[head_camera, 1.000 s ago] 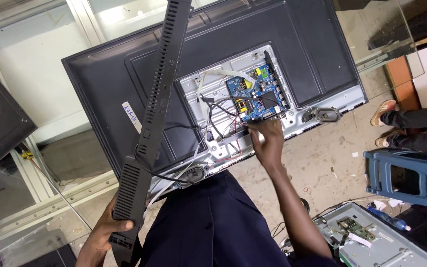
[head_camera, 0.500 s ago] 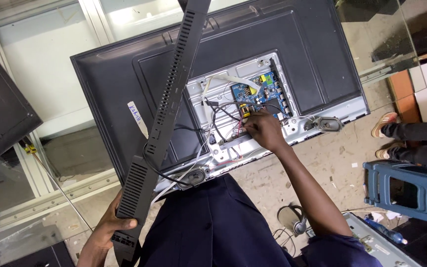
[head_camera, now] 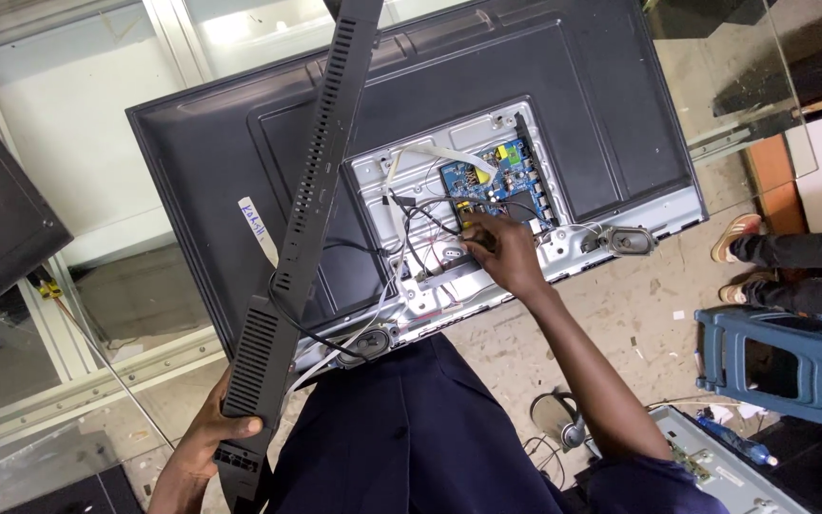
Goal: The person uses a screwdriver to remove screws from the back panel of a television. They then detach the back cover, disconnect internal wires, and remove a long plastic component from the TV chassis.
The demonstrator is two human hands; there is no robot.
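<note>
Your right hand (head_camera: 504,255) has slid left off the blue circuit board (head_camera: 495,181), fingers now pinching the black wires (head_camera: 430,224) beside it inside the opened television (head_camera: 411,171). Your left hand (head_camera: 209,440) still grips the long black cover (head_camera: 306,228).

A long black vented cover panel (head_camera: 311,224) is being gripped near its lower end by the left hand (head_camera: 204,447) and is being held tilted across the back of a flat-screen television (head_camera: 240,162). The right hand (head_camera: 504,252) is being pressed against black wires just below the blue circuit board (head_camera: 492,181) on the exposed metal chassis (head_camera: 430,286). An oval speaker (head_camera: 628,240) is lying beside the chassis; a blue plastic stool (head_camera: 782,366) is standing nearby.
</note>
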